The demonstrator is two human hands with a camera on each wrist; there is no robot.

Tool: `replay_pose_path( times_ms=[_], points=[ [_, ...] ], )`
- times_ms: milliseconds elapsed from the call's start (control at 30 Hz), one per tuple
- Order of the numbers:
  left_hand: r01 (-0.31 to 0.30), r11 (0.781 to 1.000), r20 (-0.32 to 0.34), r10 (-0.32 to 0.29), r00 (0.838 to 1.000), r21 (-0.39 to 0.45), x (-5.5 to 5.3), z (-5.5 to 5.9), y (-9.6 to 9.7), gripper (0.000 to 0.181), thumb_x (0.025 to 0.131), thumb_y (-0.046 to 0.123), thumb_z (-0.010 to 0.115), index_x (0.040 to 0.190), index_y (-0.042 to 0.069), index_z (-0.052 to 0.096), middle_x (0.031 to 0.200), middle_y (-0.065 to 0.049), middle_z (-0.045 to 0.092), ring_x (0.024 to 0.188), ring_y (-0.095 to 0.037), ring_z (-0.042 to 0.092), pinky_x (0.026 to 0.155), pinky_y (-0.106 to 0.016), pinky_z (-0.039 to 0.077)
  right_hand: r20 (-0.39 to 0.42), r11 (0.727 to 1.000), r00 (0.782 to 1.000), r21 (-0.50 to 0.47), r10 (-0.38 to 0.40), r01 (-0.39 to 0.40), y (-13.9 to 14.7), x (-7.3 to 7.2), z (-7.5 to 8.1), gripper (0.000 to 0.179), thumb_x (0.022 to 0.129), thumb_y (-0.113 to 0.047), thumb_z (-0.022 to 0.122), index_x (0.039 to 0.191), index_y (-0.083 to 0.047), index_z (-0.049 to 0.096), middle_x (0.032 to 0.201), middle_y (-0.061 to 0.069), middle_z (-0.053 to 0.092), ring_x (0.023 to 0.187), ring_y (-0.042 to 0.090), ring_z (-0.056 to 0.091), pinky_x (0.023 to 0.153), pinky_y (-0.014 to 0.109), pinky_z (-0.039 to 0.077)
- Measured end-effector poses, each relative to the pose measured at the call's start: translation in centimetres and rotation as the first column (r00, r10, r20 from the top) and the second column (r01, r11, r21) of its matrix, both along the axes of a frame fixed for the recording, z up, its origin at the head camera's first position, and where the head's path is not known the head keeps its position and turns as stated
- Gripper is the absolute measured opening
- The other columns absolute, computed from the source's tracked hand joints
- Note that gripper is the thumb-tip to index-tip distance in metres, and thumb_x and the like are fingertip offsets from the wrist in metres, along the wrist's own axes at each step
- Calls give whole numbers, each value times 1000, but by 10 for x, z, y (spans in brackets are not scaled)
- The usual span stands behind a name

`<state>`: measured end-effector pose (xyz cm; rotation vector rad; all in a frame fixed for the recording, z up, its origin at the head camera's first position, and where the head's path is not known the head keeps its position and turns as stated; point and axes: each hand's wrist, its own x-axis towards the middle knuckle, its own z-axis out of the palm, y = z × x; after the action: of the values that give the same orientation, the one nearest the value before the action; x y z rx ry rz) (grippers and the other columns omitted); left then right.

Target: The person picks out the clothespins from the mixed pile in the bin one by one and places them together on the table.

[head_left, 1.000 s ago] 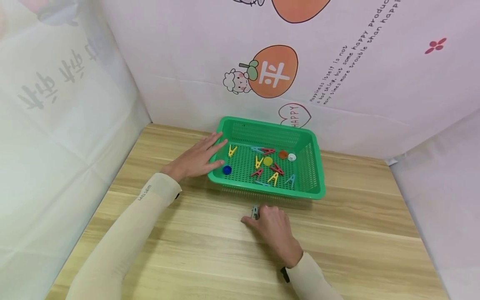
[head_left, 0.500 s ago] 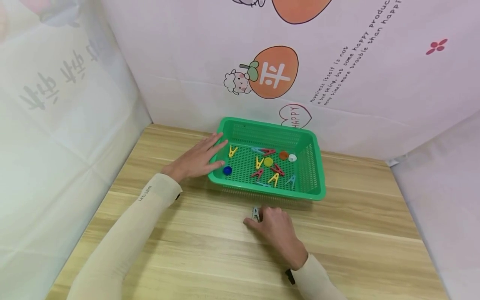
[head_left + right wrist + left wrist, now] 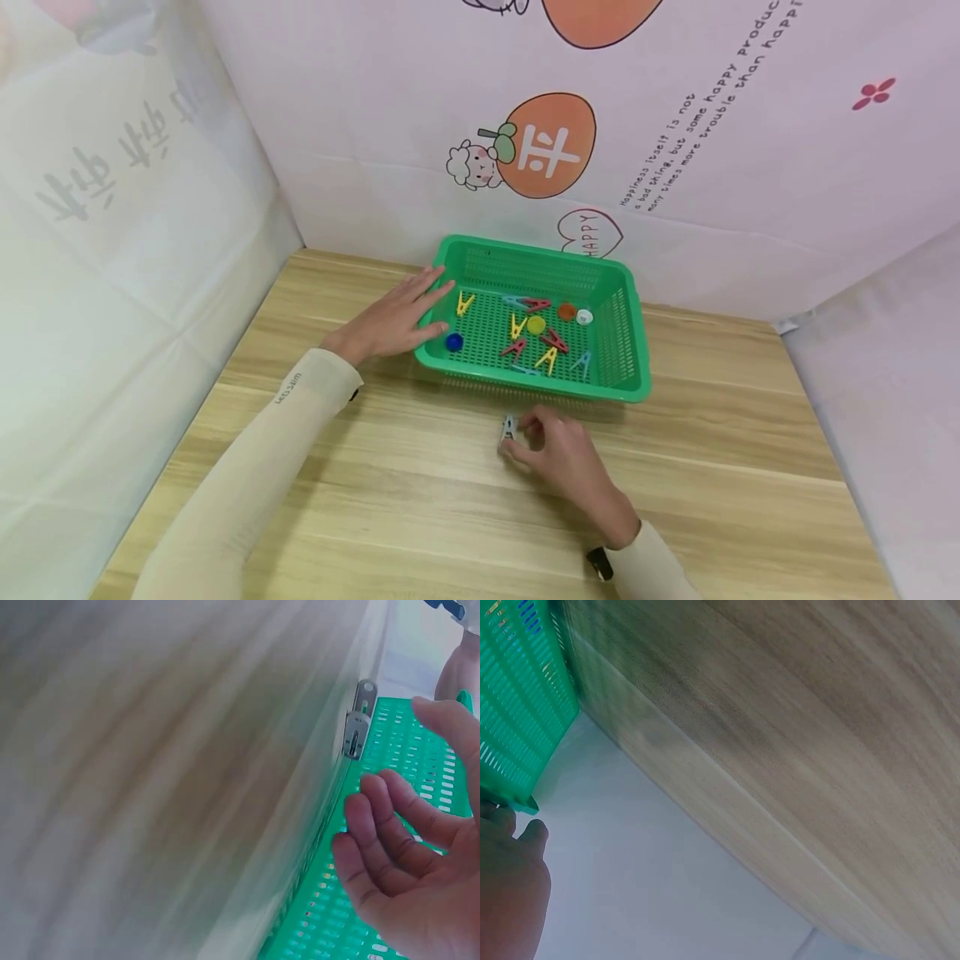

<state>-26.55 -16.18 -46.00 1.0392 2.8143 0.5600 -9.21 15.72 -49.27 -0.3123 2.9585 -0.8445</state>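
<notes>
A silvery-grey clothespin [image 3: 507, 429] stands on the table [image 3: 390, 483] in front of the green basket [image 3: 639, 342]. Beside it on the right is my right hand [image 3: 568, 458], thumb and forefinger loosely bent towards it. In the right wrist view a gap shows between the relaxed fingers [image 3: 371, 817] and the clothespin [image 3: 358, 724]. My left hand [image 3: 396, 317] rests on the basket's left rim with its fingers straight. Inside the basket lie several clothespins, among them a yellow one [image 3: 465, 303], a red one [image 3: 555, 340] and a blue one [image 3: 581, 362].
Round caps also lie in the basket: blue [image 3: 453, 342], yellow [image 3: 536, 326], orange [image 3: 567, 312] and white [image 3: 584, 317]. A printed cloth wall [image 3: 375, 125] rises behind the basket, with cloth sides at left and right.
My right hand has drawn back to the right and towards me, and its thumb no longer reaches left past the clothespin. The clothespin stays nearly in place. The left hand has not moved.
</notes>
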Motion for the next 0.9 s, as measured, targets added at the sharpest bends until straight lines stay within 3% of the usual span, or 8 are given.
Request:
replay_pose_path(
  times_ms=[200, 400, 633, 900],
  points=[
    [3, 1000, -2, -3, 1000, 6, 0, 3, -1, 80, 114, 55, 46, 177, 16, 16, 185, -15, 1, 172, -36, 1, 139, -57, 9, -122, 993, 989, -61, 89, -97, 8, 0, 3, 32, 88, -27, 94, 110, -11, 77, 102, -1, 75, 94, 15, 71, 84, 35, 64],
    [9, 1000, -6, -9, 1000, 2, 1, 3, -2, 80, 114, 56, 45, 177, 16, 15, 185, -14, 0, 172, -38, 3, 139, -58, 9, -116, 977, 981, -130, 156, -171, 16, 0, 13, 33, 88, -19, 92, 115, -14, 75, 108, -3, 75, 101, 17, 73, 91, 42, 65],
    [6, 1000, -11, -6, 1000, 9, 1, 4, -1, 79, 115, 54, 46, 177, 15, 17, 185, -15, 1, 172, -39, 4, 139, -59, 11, -212, 943, 942, -154, 261, -296, 27, -5, 39, 32, 89, -17, 92, 116, -16, 74, 110, -6, 76, 101, 11, 73, 88, 40, 65],
    [2, 1000, -13, -2, 1000, -1, 1, 1, 0, 80, 114, 55, 46, 177, 15, 16, 185, -14, 1, 172, -40, 3, 138, -62, 12, -280, 909, 904, -172, 324, -379, 40, -19, 73, 30, 90, -13, 90, 115, -16, 74, 107, -3, 77, 100, 10, 73, 88, 34, 64]
  ],
)
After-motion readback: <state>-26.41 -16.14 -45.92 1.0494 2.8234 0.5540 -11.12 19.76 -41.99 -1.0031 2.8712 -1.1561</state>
